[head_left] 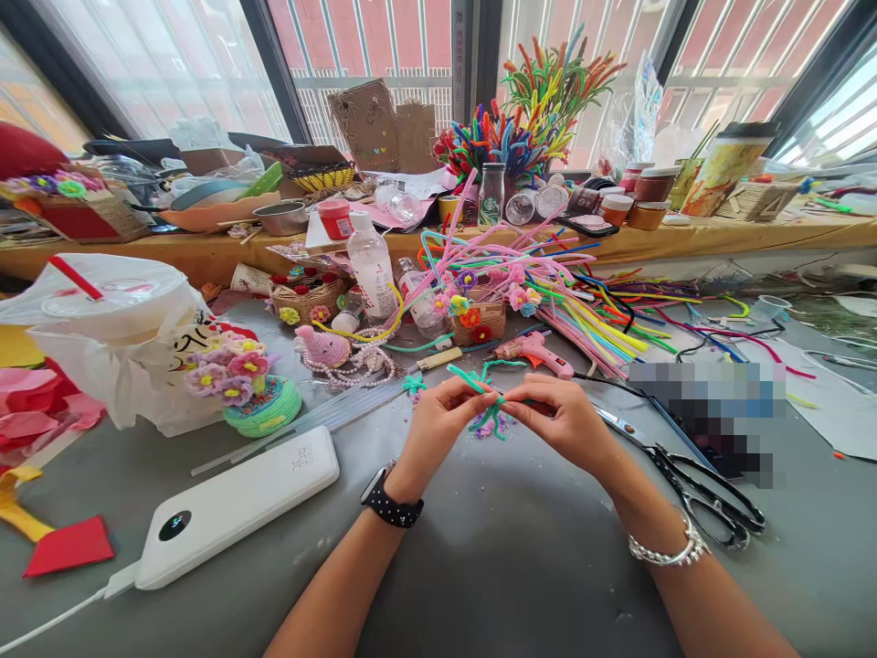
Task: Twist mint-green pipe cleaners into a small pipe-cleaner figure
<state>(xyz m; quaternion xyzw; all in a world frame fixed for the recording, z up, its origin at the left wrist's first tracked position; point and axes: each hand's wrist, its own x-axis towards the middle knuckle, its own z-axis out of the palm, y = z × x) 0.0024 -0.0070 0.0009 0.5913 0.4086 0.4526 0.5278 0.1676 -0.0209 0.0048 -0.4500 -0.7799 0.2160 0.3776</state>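
Note:
Both hands meet over the grey table [493,548], fingers pinched on a green pipe cleaner [491,422] bent into several short arms. My left hand [449,416] is closed on its left side, and one straight end sticks up past the fingertips. From the right, my right hand [558,416] pinches the same piece near its middle. Purple bits [507,422] lie on the table behind it. A smaller green pipe cleaner shape [413,385] rests just left of the hands. Beyond the right fingers sits a pink glue gun [535,353].
Black-handled scissors [713,493] and a phone [692,434], partly blurred out, lie right of my right arm. A white power bank [239,507] with a cable is at left, near a bagged drink cup [102,311]. Loose pipe cleaners [589,320] pile up behind the glue gun.

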